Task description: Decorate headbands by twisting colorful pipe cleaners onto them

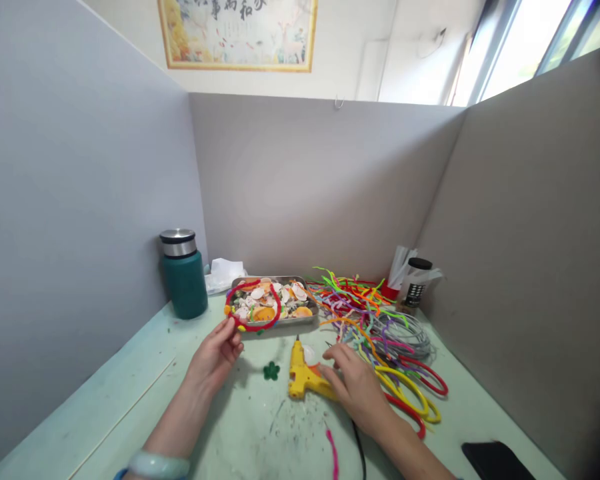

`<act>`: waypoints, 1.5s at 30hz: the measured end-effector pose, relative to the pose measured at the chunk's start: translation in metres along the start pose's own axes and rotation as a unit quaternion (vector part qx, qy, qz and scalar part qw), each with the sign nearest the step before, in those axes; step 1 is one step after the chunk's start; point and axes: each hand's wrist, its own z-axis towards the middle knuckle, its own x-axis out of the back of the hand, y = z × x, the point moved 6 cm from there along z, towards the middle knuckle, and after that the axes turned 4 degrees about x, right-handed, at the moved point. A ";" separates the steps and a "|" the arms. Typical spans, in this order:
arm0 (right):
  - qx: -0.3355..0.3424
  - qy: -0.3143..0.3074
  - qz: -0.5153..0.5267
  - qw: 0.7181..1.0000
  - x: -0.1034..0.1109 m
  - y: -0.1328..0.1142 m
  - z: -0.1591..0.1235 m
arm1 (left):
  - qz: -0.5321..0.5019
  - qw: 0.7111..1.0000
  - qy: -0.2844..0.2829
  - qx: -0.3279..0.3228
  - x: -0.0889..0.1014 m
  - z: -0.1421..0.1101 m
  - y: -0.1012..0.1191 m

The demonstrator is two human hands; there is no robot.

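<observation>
My left hand (216, 353) pinches the lower left of a red fuzzy pipe-cleaner ring (279, 308), raised in front of the metal tray. Small yellow, orange and green pieces sit along the ring, which has a gap at its top. My right hand (355, 383) is over the handle end of a yellow hot glue gun (297, 373), thumb and fingers apart. Whether it touches the handle I cannot tell. The gun lies on its side, nozzle pointing away. A dark green flower-shaped piece (271, 371) lies on the table between my hands.
Shells and bits fill a metal tray (307, 321). A heap of colourful pipe cleaners (350, 300) spreads at right, with a grey wire coil (415, 337) and a black-lidded jar (416, 283). A teal bottle (184, 283) stands left. Near the front are a pink piece (333, 453) and black cord (359, 447).
</observation>
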 end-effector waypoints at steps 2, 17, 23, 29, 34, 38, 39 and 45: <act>0.024 0.034 0.001 0.999 0.015 -0.005 0.019 | -0.015 0.999 -0.035 -0.002 -0.004 -0.004 0.002; 0.077 0.085 0.181 0.977 -0.010 -0.009 0.069 | 0.119 0.988 -0.084 0.049 -0.022 -0.019 -0.002; -0.141 0.022 0.473 0.870 -0.030 0.004 0.071 | 0.336 0.942 0.010 -0.016 -0.013 -0.013 0.002; -0.232 0.002 0.524 0.819 -0.041 0.000 0.065 | 0.305 0.948 -0.092 0.017 -0.034 -0.024 -0.009; -0.251 -0.004 0.549 0.797 -0.050 -0.001 0.062 | 0.285 0.955 -0.077 0.017 -0.030 -0.020 -0.019; -0.247 -0.017 0.538 0.806 -0.053 -0.003 0.061 | 0.295 0.954 -0.061 0.006 -0.027 -0.017 -0.023; -0.243 -0.020 0.538 0.807 -0.053 -0.005 0.062 | 0.298 0.953 -0.051 -0.003 -0.026 -0.016 -0.022; -0.228 -0.023 0.568 0.790 -0.047 -0.015 0.064 | 0.290 0.955 -0.041 -0.052 -0.024 -0.014 -0.017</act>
